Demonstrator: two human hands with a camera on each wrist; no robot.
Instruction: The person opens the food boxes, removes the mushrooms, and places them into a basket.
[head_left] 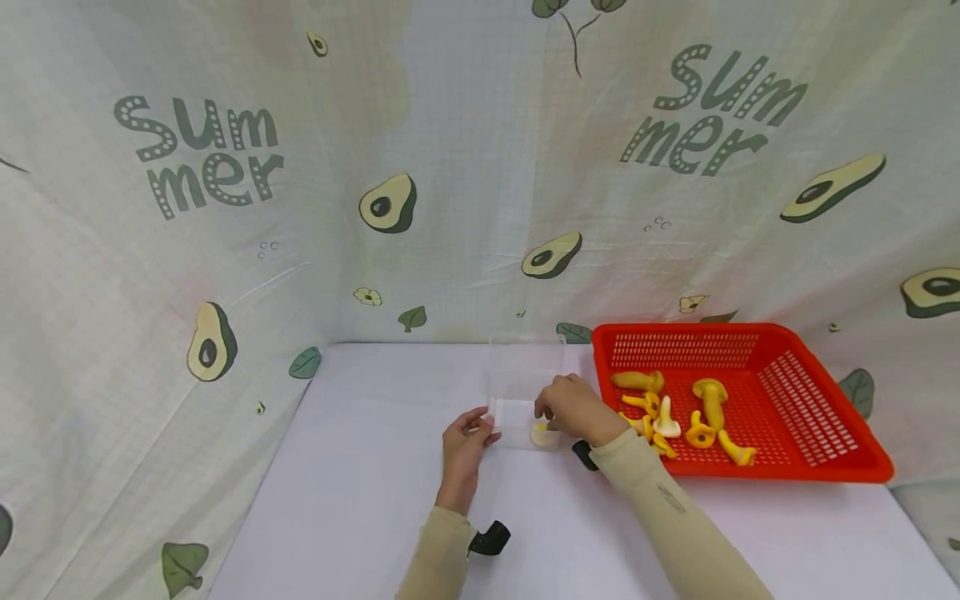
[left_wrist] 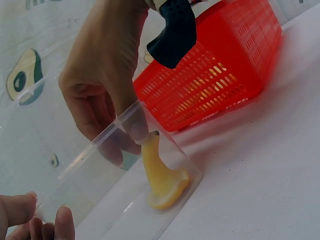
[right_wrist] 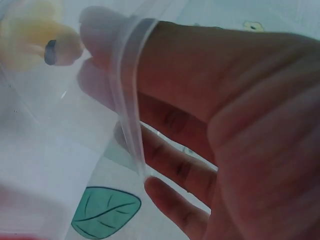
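A clear plastic box (head_left: 513, 437) sits on the table, its transparent lid (head_left: 527, 367) raised at the back. My left hand (head_left: 463, 450) pinches the box's left rim between thumb and fingers. Inside the box, at its right end, a yellow mushroom (left_wrist: 162, 177) stands cap down with its stem upward. My right hand (head_left: 577, 408) reaches over the rim, its fingertips close beside the stem's end. In the right wrist view, thumb and forefinger are parted and the rounded stem end shows uncovered. Whether a fingertip still touches the stem is hard to see.
Right of the box stands a red plastic basket (head_left: 832, 400) with slotted walls, holding several yellow mushrooms (head_left: 712, 400) and a pale one (head_left: 666, 419). Behind the white table (head_left: 360, 467) hangs a cloth (head_left: 465, 275) printed with avocados.
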